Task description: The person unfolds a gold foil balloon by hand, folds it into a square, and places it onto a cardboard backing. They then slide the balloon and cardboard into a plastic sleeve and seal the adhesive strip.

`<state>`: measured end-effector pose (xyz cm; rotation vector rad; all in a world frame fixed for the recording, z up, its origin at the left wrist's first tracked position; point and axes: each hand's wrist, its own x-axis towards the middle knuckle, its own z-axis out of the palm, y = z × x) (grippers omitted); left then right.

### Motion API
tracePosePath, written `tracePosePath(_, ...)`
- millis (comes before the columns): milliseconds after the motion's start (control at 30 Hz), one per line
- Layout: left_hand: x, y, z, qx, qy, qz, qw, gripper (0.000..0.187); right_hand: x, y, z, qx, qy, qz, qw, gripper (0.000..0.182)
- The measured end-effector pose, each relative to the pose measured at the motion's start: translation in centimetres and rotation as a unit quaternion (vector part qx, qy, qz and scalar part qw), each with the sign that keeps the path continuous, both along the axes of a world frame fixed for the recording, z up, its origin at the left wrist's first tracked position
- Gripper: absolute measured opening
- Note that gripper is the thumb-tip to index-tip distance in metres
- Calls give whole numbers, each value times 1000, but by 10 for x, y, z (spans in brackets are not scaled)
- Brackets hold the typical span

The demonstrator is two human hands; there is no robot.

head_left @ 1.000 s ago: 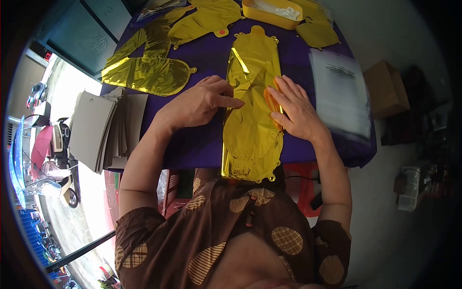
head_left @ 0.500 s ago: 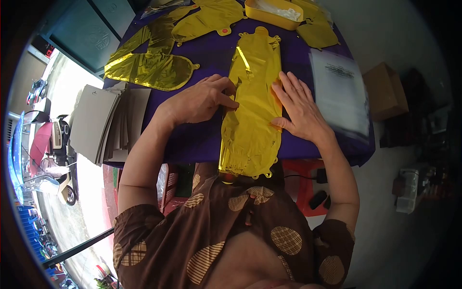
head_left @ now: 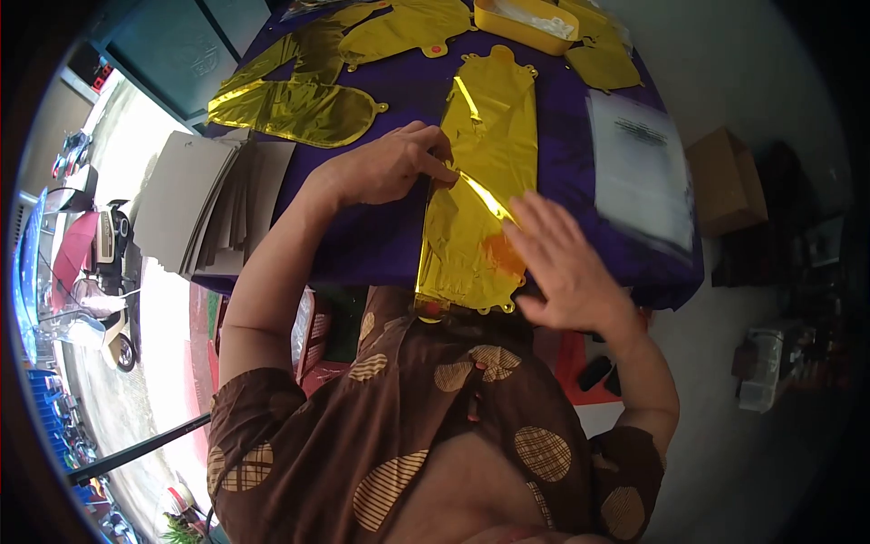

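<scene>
Left fingers (head_left: 434,164) bent, right fingers (head_left: 541,230) straighter

Foil (head_left: 494,118) between cardboard (head_left: 181,195) and plastic (head_left: 639,177)

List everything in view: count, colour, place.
Tablecloth: one, purple, centre
Folded foil: one, gold, on tablecloth
Other foils: several, gold, far left and right
Tub: one, yellow, far edge
Small pieces: several, white, in tub
Cards: several, grey, left edge
Plastic bags: uncounted, clear, right side
Box: one, brown, beyond right edge
Panels: several, teal, upper left
Scooter: one, cream and black, outside
Umbrellas: two, pink and blue, far left
Plastic furniture: uncounted, red, below tablecloth
Clutter: uncounted, mixed, far right
Shirt: one, brown patterned, bottom
Left grip: one, bare, foil's left edge
Right grip: one, bare, foil's right side
</scene>
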<state>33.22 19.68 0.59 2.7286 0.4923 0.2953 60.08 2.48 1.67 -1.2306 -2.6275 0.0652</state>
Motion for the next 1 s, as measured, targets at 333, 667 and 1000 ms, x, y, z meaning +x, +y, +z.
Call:
tracePosePath(333, -4, -3, -2, -1, -7, 2, 1000, 51, -48, -7, -40, 169, 45, -4, 985, 33)
tracePosePath(667, -7, -2, -6, 11, -31, 9, 999, 34, -13, 29, 1, -229, 395, -180, 871, 25)
tracePosePath(1000, 6, -19, -18, 49, -115, 87, 988, 21, -13, 39, 23, -219, 305, -153, 914, 22)
